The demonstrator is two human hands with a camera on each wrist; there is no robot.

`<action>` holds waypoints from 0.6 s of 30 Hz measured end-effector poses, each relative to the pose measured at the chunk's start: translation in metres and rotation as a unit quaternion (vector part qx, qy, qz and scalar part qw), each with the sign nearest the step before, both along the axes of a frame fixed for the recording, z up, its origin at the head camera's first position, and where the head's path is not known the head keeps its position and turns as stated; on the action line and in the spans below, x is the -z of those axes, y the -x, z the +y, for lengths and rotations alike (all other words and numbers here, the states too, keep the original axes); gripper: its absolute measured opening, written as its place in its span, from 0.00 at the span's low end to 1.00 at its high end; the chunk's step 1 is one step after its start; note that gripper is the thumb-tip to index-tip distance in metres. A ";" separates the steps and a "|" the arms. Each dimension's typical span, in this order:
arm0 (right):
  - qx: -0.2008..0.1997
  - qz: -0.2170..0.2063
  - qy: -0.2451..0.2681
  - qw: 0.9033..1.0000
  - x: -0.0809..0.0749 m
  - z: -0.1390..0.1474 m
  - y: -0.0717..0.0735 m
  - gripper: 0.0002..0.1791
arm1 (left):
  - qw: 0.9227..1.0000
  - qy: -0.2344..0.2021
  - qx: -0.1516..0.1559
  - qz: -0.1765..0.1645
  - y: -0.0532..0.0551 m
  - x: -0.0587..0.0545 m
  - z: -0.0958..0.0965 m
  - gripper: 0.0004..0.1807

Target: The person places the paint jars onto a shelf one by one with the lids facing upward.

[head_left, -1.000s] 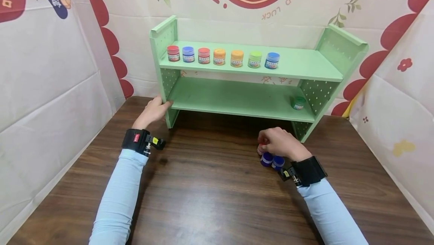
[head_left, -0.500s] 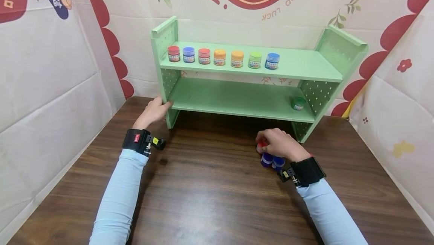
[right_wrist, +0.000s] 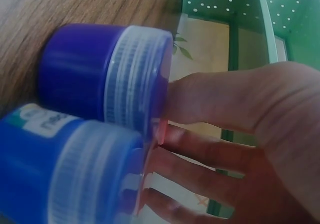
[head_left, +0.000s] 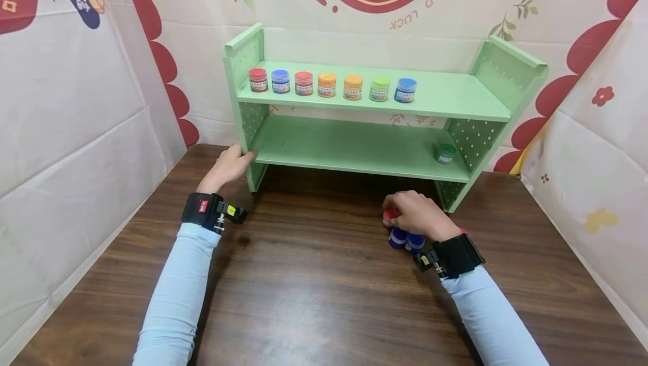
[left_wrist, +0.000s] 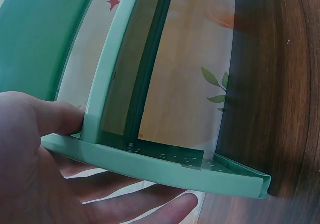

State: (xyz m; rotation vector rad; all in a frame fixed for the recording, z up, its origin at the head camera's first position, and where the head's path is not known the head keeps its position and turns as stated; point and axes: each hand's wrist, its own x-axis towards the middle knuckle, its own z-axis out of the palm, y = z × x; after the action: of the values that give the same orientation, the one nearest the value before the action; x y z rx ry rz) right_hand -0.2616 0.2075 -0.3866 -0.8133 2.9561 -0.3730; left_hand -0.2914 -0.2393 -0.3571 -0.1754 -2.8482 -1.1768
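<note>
At the left end of the green two-tier shelf (head_left: pixel 361 147), my left hand (head_left: pixel 230 166) grips the side panel. In the left wrist view its thumb (left_wrist: pixel 62 118) lies inside the panel and the other fingers lie outside. My right hand (head_left: pixel 417 214) pinches a small paint jar with a red lid (head_left: pixel 389 218) over the table; the fingers hide most of it. Just below that hand stand a purple jar (head_left: pixel 397 238) and a blue jar (head_left: pixel 414 243), side by side. The right wrist view shows both close up, with a sliver of red behind their lids.
On the upper tier several jars form a row, from a red jar (head_left: pixel 258 80) to a blue-lidded jar (head_left: pixel 405 90). A green jar (head_left: pixel 445 154) stands at the lower tier's right end. Something red (head_left: pixel 463 231) peeks out behind the right wrist. Printed cloth (head_left: pixel 354 45) hangs behind.
My right hand has shifted very slightly left, and more of the red lid shows. A red bit has come into view behind the right wrist. The left hand has stayed put.
</note>
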 end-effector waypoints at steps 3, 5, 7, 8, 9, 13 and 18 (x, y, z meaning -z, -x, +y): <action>-0.005 0.010 -0.003 1.000 0.001 0.000 0.000 0.13 | 1.000 0.001 -0.001 0.001 0.001 0.000 0.000 0.28; -0.008 0.015 -0.003 1.000 0.001 -0.001 0.001 0.12 | 1.000 0.002 -0.002 0.002 0.001 0.001 0.000 0.28; -0.012 0.020 -0.003 1.000 0.000 -0.001 0.000 0.13 | 1.000 0.004 -0.002 0.003 0.001 0.001 0.000 0.29; -0.013 0.022 -0.002 1.000 -0.001 -0.002 0.000 0.13 | 1.000 0.004 -0.002 0.004 0.002 0.001 0.000 0.29; -0.011 0.023 0.000 1.000 -0.002 -0.002 -0.001 0.13 | 1.000 0.004 -0.001 0.005 0.002 0.001 0.000 0.29; -0.009 0.032 0.007 0.999 -0.009 -0.003 -0.004 0.16 | 1.000 0.003 0.000 0.007 0.002 0.002 0.000 0.29; -0.012 0.041 0.025 0.999 -0.022 -0.002 -0.010 0.16 | 1.000 0.003 0.001 0.007 0.002 0.002 0.000 0.29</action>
State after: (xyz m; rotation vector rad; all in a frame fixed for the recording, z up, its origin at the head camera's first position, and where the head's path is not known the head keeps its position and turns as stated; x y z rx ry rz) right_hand -0.2517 0.2056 -0.3644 -0.8909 3.0196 -0.4241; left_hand -0.2930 -0.2394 -0.3588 -0.1856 -2.8405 -1.1628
